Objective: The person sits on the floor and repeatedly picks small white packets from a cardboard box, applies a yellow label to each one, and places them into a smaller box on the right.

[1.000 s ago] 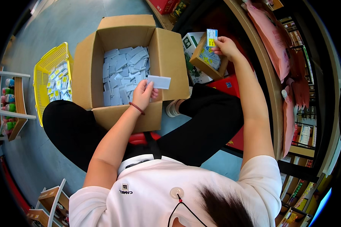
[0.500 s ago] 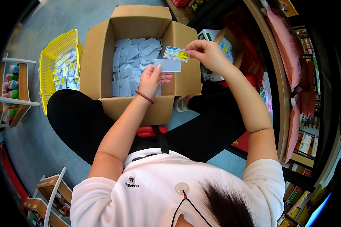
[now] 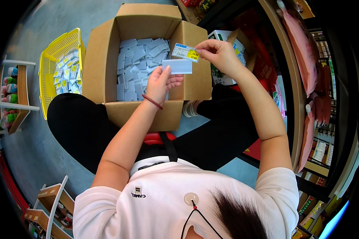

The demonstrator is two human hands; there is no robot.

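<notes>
Printed label point(image 3: 184, 51) in right hand point(image 3: 218, 56), beside left hand's point(image 3: 160, 82) pale holder point(image 3: 179, 67)

Fine print on the price label point(image 3: 182, 51): too small for me to read. Its right end is covered by my right hand point(image 3: 216, 55). Lower left corner of the pale sleeve point(image 3: 179, 67): under the thumb of my left hand point(image 3: 160, 83). Carton point(image 3: 194, 59): floor hidden by heaped pale tags point(image 3: 137, 55). Yellow basket point(image 3: 47, 75): near end partly behind my left knee point(image 3: 73, 113). Left shelf point(image 3: 23, 81): cut by the dark rim.
</notes>
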